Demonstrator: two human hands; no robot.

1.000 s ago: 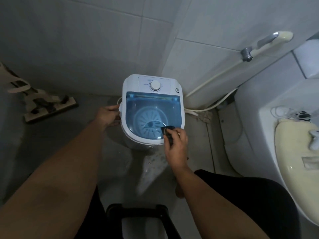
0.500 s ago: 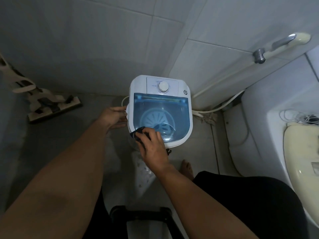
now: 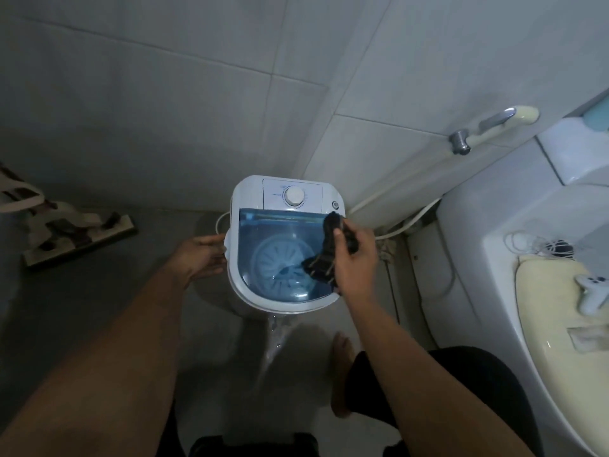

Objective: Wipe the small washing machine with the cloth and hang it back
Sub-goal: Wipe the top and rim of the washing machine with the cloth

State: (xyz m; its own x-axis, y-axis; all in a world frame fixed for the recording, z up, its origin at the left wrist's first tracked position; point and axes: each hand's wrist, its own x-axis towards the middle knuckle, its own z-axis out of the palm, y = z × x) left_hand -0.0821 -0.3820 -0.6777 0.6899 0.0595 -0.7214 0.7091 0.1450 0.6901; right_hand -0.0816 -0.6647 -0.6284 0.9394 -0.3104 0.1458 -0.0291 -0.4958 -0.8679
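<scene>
Right hand (image 3: pixel 354 260) gripping dark crumpled cloth (image 3: pixel 329 249) on translucent blue lid at frame centre, left hand (image 3: pixel 204 255) open, fingers against left side of small white washing machine (image 3: pixel 250 196), grey tiled floor (image 3: pixel 82 291).

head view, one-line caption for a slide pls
Right hand wipes the washing machine lid with a dark cloth while the left hand steadies its side.
</scene>
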